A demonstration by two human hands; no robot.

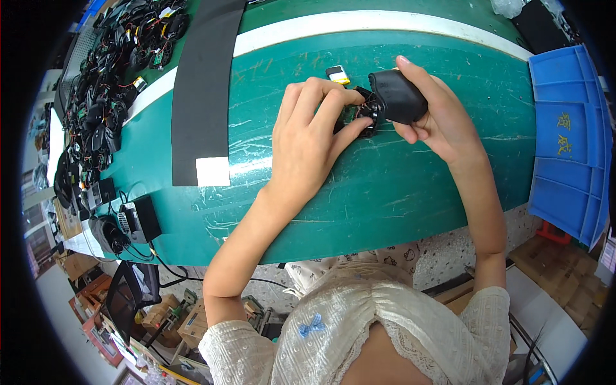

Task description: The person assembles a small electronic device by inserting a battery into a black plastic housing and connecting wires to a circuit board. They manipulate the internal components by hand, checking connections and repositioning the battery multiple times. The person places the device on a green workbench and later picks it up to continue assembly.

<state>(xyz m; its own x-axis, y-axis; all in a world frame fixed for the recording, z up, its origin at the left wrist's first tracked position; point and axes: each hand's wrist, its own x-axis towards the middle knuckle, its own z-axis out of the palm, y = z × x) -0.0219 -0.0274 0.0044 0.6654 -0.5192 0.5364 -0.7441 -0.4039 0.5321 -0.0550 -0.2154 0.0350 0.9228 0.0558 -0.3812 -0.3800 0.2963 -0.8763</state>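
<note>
Bright light, white glare on green tabletop (pixel 398 192), straight edges bowed near rim, corners black

A black shell (pixel 399 96) blocks the gap between our left hand (pixel 307 128) and right hand (pixel 443 119). From there, we can pass at six o'clock over the green table (pixel 398 186), fenced by our left forearm (pixel 247 240) at seven and right forearm (pixel 484 218) at five. At three, beyond the right hand, we have room until the blue crate (pixel 564 135). A white-and-yellow pack (pixel 337 74) obstructs eleven. At nine, past a flat black strip (pixel 202 96), piled cabled parts (pixel 96 115) stop us.
</note>
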